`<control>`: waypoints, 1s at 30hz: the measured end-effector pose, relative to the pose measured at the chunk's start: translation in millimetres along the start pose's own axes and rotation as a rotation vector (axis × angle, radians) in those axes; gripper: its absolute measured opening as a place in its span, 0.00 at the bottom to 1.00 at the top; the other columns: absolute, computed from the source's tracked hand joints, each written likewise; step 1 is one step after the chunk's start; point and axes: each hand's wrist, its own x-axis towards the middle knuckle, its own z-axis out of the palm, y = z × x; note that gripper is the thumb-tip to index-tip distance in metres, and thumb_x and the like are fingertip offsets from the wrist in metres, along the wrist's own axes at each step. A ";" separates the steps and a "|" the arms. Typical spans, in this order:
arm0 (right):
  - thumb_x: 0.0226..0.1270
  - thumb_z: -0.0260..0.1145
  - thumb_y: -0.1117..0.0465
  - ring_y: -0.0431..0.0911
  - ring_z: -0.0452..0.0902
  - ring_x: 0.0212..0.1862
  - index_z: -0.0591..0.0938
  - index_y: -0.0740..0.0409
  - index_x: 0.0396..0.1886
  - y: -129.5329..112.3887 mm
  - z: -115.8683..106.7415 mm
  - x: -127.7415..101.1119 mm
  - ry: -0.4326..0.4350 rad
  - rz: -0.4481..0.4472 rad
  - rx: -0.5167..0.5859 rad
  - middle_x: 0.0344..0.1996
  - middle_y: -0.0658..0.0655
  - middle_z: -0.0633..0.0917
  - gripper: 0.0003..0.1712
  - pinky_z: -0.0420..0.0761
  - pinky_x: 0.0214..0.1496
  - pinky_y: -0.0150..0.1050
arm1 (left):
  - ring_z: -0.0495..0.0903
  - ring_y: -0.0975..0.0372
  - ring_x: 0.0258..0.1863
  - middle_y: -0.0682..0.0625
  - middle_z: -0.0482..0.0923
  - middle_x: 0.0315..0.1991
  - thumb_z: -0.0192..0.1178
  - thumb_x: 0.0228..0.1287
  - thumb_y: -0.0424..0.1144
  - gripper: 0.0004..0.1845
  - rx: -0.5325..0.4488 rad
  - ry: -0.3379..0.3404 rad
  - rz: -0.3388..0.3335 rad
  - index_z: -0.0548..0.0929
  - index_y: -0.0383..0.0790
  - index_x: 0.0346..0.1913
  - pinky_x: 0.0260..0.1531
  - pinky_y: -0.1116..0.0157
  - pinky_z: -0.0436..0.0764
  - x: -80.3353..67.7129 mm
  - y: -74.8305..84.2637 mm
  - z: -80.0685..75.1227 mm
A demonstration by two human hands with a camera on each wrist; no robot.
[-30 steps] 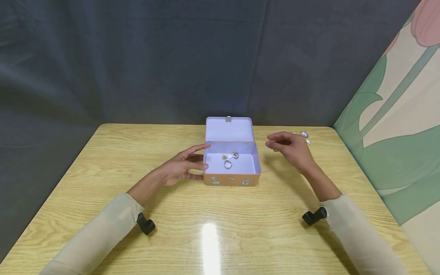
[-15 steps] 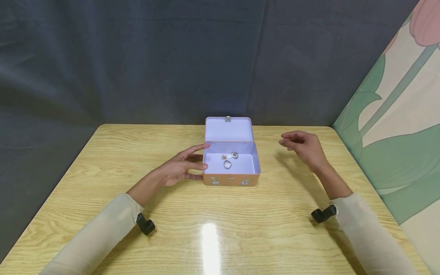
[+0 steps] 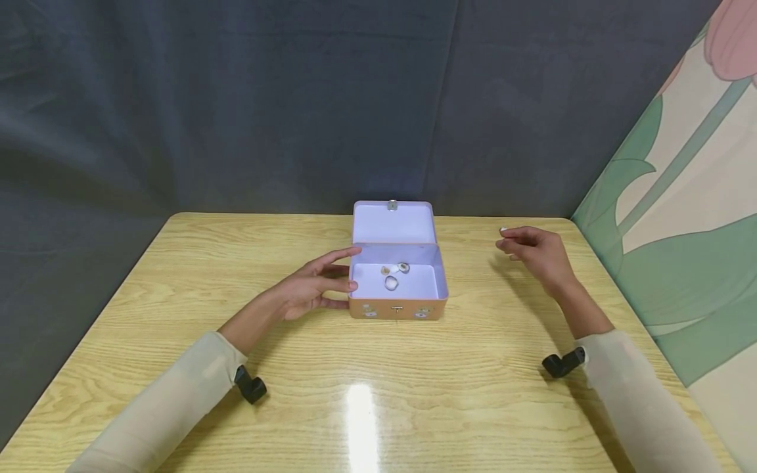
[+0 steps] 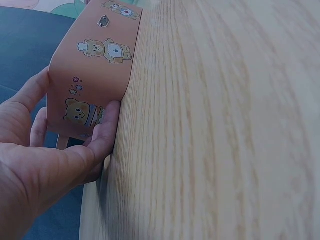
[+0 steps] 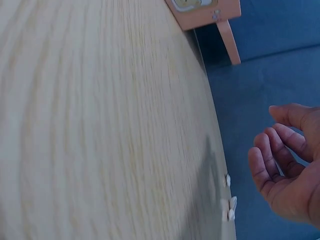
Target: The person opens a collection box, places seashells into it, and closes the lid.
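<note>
In the head view an orange tin box stands with its lid up, and several small shells lie in its pale lilac inside. My left hand rests against the box's left end, two fingertips at the rim and others lower on the side. In the left wrist view its spread fingers touch the bear-printed wall. Off to the right of the box, my right hand hovers over the table, fingers loosely bent and holding nothing. A white shell shows just past its fingertips. More shells lie at the table's edge in the right wrist view.
The wooden table ends at a dark cloth backdrop behind the box. A flower-patterned panel borders the right side. On the box's end there is a handle.
My right hand has moved rightwards, away from the box, and the shells behind it are now mostly hidden. The left hand and the box stay in place.
</note>
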 end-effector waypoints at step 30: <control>0.82 0.71 0.62 0.24 0.87 0.36 0.90 0.50 0.53 29.9 -36.1 14.0 0.064 0.145 0.059 0.33 0.24 0.88 0.06 0.89 0.42 0.22 | 0.81 0.49 0.68 0.39 0.61 0.84 0.68 0.80 0.28 0.44 -0.007 0.000 0.000 0.67 0.65 0.89 0.68 0.46 0.90 1.0 -0.3 -1.0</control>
